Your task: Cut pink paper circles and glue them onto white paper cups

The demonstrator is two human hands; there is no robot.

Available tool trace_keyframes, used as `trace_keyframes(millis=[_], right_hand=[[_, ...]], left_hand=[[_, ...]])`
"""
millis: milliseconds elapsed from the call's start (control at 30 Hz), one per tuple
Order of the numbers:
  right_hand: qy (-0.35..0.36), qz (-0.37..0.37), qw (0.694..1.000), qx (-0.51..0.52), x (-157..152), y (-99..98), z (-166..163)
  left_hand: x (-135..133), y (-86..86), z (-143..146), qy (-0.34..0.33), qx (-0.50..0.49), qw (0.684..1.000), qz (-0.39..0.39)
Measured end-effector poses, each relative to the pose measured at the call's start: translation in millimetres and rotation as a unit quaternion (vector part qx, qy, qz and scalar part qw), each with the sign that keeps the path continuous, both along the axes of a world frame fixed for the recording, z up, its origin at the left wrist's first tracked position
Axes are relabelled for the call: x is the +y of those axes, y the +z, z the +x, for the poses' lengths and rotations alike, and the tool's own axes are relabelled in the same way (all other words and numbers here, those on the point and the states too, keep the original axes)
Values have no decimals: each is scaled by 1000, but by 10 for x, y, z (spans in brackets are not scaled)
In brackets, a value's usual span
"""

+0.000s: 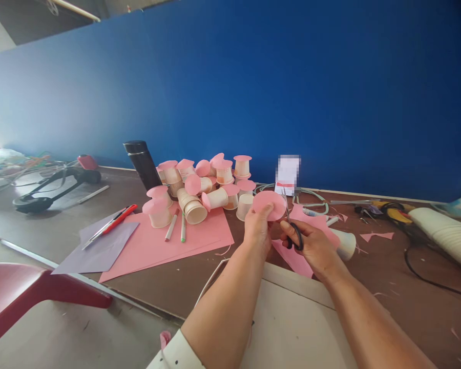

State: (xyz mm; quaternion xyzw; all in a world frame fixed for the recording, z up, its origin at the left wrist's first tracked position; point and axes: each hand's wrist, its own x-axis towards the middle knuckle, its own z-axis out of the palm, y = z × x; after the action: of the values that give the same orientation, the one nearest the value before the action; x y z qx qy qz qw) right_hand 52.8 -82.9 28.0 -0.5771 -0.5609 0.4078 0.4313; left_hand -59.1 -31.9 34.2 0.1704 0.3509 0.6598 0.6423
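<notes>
A round pink paper disc [271,204] is pinched in my left hand [259,225], thumb on top. My right hand [314,247] has its fingers through the black handles of a pair of scissors [296,237]. The blades point up and stand at the disc's right edge; whether they touch the paper I cannot tell. Just left of the disc are several paper cups [245,206], many with pink discs on their ends, some upright and some lying on their sides. Pink paper offcuts [297,261] lie under and beside my right hand.
Pink sheets [203,241] and a purple sheet [115,251] lie left, with a red utility knife [119,218] and two markers [183,228] on top. A black bottle [142,164] stands behind. A long cup stack [441,238] and a black cable [418,264] lie right. A red chair [19,297] is front left.
</notes>
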Motion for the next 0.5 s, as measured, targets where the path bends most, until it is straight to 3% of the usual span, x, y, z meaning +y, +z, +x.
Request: trace_keyframes(millis=[500], right_hand=[[3,3,1000,-3,-5,12,-12]], left_hand=[[14,-35,0,-3,5,1000,11]])
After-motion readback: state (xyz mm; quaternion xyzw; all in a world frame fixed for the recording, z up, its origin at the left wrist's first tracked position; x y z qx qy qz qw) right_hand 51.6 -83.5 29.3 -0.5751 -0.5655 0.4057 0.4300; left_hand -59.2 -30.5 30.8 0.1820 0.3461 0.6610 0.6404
